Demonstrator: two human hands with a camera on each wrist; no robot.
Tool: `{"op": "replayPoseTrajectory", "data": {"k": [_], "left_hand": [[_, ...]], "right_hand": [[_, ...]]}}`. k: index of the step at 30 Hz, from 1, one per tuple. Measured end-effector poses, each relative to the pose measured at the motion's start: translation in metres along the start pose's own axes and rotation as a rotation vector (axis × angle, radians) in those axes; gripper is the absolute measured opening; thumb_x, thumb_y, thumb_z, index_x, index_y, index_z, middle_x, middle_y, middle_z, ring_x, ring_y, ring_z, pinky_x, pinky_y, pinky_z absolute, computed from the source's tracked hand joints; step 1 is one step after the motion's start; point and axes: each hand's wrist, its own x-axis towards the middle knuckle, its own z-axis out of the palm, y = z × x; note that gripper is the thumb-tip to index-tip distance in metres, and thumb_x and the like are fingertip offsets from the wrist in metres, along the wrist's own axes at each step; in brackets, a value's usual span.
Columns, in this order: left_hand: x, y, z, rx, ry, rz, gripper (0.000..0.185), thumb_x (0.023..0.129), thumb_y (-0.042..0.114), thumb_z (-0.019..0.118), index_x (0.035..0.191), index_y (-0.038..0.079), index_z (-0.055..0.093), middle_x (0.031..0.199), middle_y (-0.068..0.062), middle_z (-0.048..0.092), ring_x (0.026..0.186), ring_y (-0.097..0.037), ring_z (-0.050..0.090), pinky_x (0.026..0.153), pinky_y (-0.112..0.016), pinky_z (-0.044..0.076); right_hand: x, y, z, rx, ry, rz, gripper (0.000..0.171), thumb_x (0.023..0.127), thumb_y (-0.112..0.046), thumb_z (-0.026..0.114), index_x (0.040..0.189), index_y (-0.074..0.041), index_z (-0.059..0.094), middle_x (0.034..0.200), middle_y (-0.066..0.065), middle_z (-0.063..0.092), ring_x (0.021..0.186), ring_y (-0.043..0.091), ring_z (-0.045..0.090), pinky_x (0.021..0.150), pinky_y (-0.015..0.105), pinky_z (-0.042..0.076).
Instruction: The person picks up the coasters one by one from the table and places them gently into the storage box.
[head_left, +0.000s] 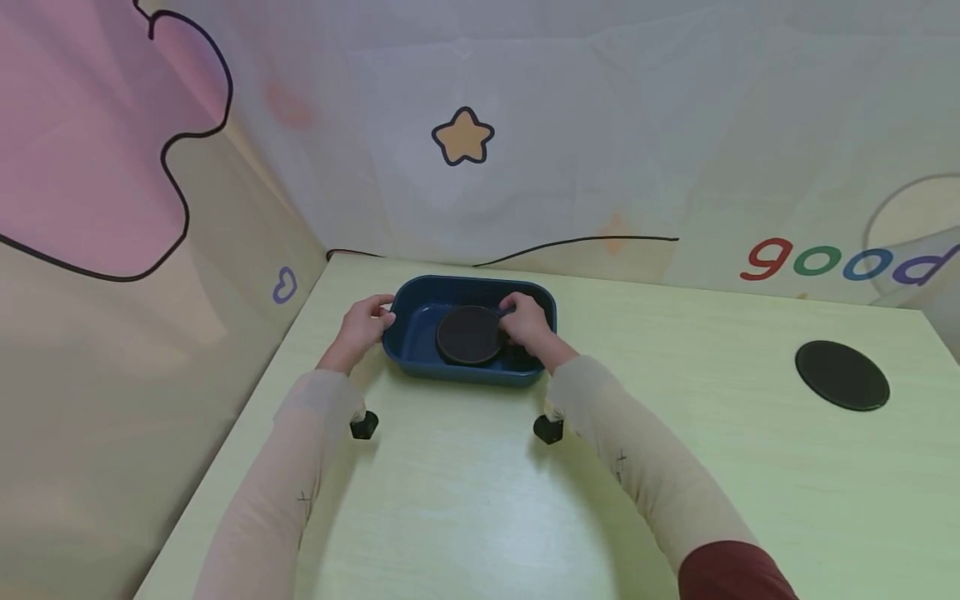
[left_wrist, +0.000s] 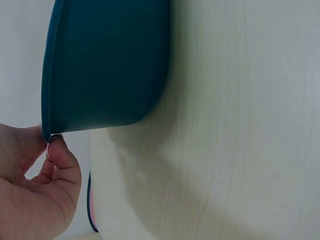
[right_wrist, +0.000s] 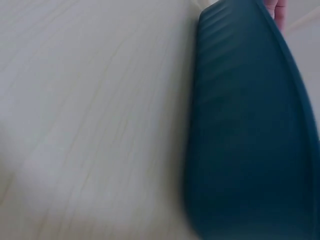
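Observation:
A dark blue rectangular dish (head_left: 465,372) stands on the pale green table (head_left: 480,500), near its far left corner. A black round disc (head_left: 469,334) lies inside it. My left hand (head_left: 367,321) pinches the dish's left rim between thumb and forefinger; the left wrist view shows that pinch by the left hand (left_wrist: 35,190) on the dish's (left_wrist: 105,65) edge. My right hand (head_left: 525,325) reaches into the dish and holds the disc at its right edge, fingers curled over it. In the right wrist view only the dish's outer wall (right_wrist: 250,125) and a fingertip (right_wrist: 276,10) show.
A second black disc (head_left: 842,375) lies flat on the table at the far right. Printed fabric walls (head_left: 465,133) close in the table at the back and the left. Bare tabletop (head_left: 480,500) stretches in front of the dish.

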Motion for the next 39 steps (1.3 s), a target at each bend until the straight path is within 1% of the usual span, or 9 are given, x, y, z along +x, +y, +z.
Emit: {"op": "replayPoseTrajectory", "data": {"k": [4, 8, 11, 14, 20, 24, 29, 35, 39], "left_hand": [[-0.001, 0.002, 0.000, -0.002, -0.006, 0.007, 0.038, 0.093, 0.008, 0.042, 0.131, 0.006, 0.040, 0.103, -0.013, 0.045, 0.084, -0.021, 0.048, 0.069, -0.026, 0.049], [-0.001, 0.003, -0.001, 0.003, -0.010, 0.011, 0.039, 0.093, 0.009, 0.042, 0.132, 0.005, 0.039, 0.104, -0.013, 0.045, 0.085, -0.021, 0.048, 0.072, -0.028, 0.049], [-0.001, 0.004, -0.001, 0.007, -0.009, 0.008, 0.039, 0.093, 0.009, 0.042, 0.132, 0.006, 0.039, 0.103, -0.013, 0.045, 0.086, -0.021, 0.047, 0.073, -0.028, 0.049], [-0.001, 0.005, -0.001, 0.017, -0.007, 0.008, 0.039, 0.093, 0.009, 0.042, 0.132, 0.006, 0.039, 0.103, -0.012, 0.045, 0.086, -0.020, 0.047, 0.072, -0.027, 0.049], [-0.001, 0.005, -0.001, 0.020, -0.005, 0.012, 0.039, 0.093, 0.008, 0.042, 0.132, 0.005, 0.039, 0.101, -0.011, 0.044, 0.086, -0.020, 0.047, 0.069, -0.024, 0.047], [-0.001, 0.004, 0.001, 0.024, -0.004, 0.005, 0.039, 0.093, 0.008, 0.042, 0.132, 0.005, 0.039, 0.102, -0.012, 0.045, 0.086, -0.021, 0.047, 0.072, -0.027, 0.048], [-0.002, 0.004, 0.001, 0.033, -0.009, 0.003, 0.040, 0.093, 0.008, 0.042, 0.132, 0.005, 0.038, 0.103, -0.014, 0.046, 0.088, -0.024, 0.048, 0.077, -0.032, 0.049], [-0.004, 0.005, 0.001, 0.028, -0.013, 0.005, 0.040, 0.093, 0.008, 0.041, 0.133, 0.005, 0.037, 0.104, -0.015, 0.045, 0.091, -0.026, 0.048, 0.081, -0.035, 0.048], [-0.004, 0.006, 0.002, 0.035, -0.009, 0.004, 0.039, 0.093, 0.008, 0.041, 0.132, 0.004, 0.038, 0.104, -0.015, 0.045, 0.091, -0.026, 0.048, 0.080, -0.034, 0.048]], "right_hand": [[-0.003, -0.005, -0.009, 0.010, -0.022, -0.041, 0.030, 0.080, 0.002, 0.050, 0.110, -0.002, 0.050, 0.081, 0.006, 0.046, 0.053, 0.013, 0.045, 0.062, 0.034, 0.051], [-0.006, -0.011, -0.021, -0.005, -0.055, -0.078, 0.030, 0.081, 0.002, 0.050, 0.111, 0.000, 0.050, 0.085, 0.007, 0.048, 0.060, 0.016, 0.048, 0.067, 0.039, 0.051], [-0.009, -0.014, -0.029, -0.043, -0.090, -0.105, 0.031, 0.082, 0.001, 0.051, 0.113, 0.001, 0.049, 0.089, 0.008, 0.048, 0.071, 0.021, 0.051, 0.070, 0.041, 0.050], [-0.012, -0.016, -0.039, -0.089, -0.128, -0.130, 0.031, 0.083, -0.002, 0.051, 0.114, 0.001, 0.049, 0.093, 0.010, 0.049, 0.078, 0.023, 0.051, 0.071, 0.040, 0.050], [-0.021, -0.016, -0.060, -0.147, -0.169, -0.196, 0.031, 0.083, -0.004, 0.050, 0.113, 0.003, 0.048, 0.093, 0.011, 0.050, 0.076, 0.026, 0.051, 0.064, 0.034, 0.049], [-0.023, -0.010, -0.074, -0.188, -0.170, -0.222, 0.028, 0.083, -0.005, 0.050, 0.110, 0.003, 0.049, 0.092, 0.011, 0.051, 0.069, 0.023, 0.048, 0.058, 0.029, 0.045], [-0.026, -0.002, -0.091, -0.208, -0.158, -0.220, 0.023, 0.084, -0.006, 0.050, 0.106, 0.003, 0.049, 0.092, 0.012, 0.051, 0.072, 0.021, 0.047, 0.054, 0.023, 0.040], [-0.031, 0.006, -0.112, -0.247, -0.143, -0.226, 0.020, 0.085, -0.008, 0.050, 0.104, 0.000, 0.050, 0.091, 0.012, 0.053, 0.073, 0.018, 0.047, 0.057, 0.023, 0.040], [-0.035, 0.016, -0.129, -0.275, -0.121, -0.215, 0.020, 0.086, -0.009, 0.048, 0.105, 0.000, 0.048, 0.096, 0.015, 0.052, 0.078, 0.022, 0.048, 0.061, 0.025, 0.040]]}}
